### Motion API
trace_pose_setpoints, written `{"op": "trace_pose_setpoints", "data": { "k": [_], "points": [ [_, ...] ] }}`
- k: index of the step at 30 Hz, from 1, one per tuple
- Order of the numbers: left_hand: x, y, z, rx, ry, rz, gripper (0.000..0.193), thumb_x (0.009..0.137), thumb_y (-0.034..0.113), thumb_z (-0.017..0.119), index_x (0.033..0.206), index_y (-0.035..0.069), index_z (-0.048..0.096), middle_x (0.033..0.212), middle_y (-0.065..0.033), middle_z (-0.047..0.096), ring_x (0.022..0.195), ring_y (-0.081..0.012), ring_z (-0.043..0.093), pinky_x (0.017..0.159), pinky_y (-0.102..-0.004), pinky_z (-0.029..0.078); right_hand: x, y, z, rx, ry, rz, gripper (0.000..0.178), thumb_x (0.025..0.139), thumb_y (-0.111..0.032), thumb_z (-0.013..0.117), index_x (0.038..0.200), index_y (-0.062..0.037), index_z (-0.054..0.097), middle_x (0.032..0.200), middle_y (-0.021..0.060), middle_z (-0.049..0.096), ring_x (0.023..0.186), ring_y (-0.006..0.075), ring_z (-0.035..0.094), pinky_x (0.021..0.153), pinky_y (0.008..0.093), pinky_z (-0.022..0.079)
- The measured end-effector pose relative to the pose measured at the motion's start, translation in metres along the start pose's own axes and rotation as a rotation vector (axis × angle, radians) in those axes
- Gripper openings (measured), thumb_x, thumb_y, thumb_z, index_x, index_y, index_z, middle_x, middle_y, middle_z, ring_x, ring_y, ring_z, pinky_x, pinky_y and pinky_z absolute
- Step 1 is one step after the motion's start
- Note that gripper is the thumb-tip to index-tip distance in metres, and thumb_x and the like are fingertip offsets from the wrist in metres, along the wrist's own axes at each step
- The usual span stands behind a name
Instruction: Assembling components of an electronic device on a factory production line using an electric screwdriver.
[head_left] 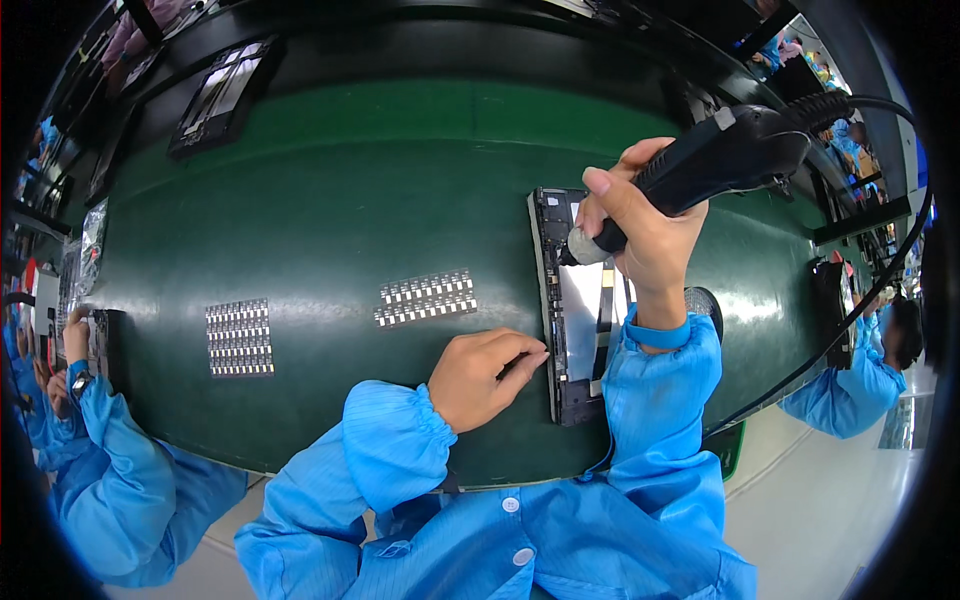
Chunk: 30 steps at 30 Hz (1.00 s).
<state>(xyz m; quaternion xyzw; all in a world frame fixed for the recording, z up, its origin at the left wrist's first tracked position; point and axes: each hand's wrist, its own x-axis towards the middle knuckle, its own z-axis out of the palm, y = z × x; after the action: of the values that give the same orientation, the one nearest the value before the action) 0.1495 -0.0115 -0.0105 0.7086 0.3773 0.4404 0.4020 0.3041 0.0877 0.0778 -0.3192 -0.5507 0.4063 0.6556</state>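
Note:
My right hand is wrapped around a black corded power tool that looks like an electric screwdriver. The tool slants down to the left, its front end over the upper part of an opened flat device like a tablet or laptop shell. A pale rounded piece shows at that front end; the exact tip is hidden. Thumb and forefinger of my left hand come together in a pinch at the device's left edge; whatever lies between them is too small to see. My right forearm covers part of the device.
Two sheets of small parts, one near the middle and one farther left, lie on the green table. Another device rests at the back left. The tool's black cable loops down the right side. Co-workers sit at both sides.

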Motion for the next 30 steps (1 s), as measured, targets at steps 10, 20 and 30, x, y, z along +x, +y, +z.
{"op": "trace_pose_setpoints", "data": {
  "k": [10, 20, 30],
  "points": [
    [0.0, -0.002, -0.001, 0.015, -0.015, -0.022, 0.009, 0.078, 0.005, 0.068, 0.086, -0.001, 0.066, 0.08, -0.0119, 0.066, 0.063, -0.021, 0.063, 0.052, -0.0288, 0.05, 0.0, 0.009, 0.0, 0.002, -0.008, 0.02, 0.024, 0.073, 0.008, 0.07, 0.087, 0.0, 0.052, 0.062, 0.006, 0.058, 0.048, 0.0134, 0.058, 0.046, 0.0248, 0.046],
    [-0.003, 0.0, -0.001, -0.043, 0.017, -0.076, 0.012, 0.078, -0.002, 0.064, 0.09, -0.001, 0.065, 0.084, -0.0131, 0.067, 0.067, -0.0195, 0.066, 0.058, -0.0278, 0.052, -0.011, 0.006, 0.009, -0.105, -0.118, 0.031, 0.026, 0.077, 0.009, 0.064, 0.09, -0.0036, 0.046, 0.062, 0.0077, 0.054, 0.048, 0.016, 0.056, 0.05, 0.0294, 0.049],
    [-0.005, -0.007, -0.002, -0.01, -0.051, 0.026, 0.027, 0.075, -0.009, 0.055, 0.1, 0.0, 0.062, 0.107, -0.0128, 0.062, 0.086, -0.0272, 0.065, 0.073, -0.0323, 0.054, -0.012, -0.003, -0.002, -0.027, 0.003, -0.057, 0.027, 0.075, 0.011, 0.066, 0.093, -0.0012, 0.05, 0.062, 0.0063, 0.058, 0.05, 0.0127, 0.057, 0.047, 0.0237, 0.046]
  ]
}}
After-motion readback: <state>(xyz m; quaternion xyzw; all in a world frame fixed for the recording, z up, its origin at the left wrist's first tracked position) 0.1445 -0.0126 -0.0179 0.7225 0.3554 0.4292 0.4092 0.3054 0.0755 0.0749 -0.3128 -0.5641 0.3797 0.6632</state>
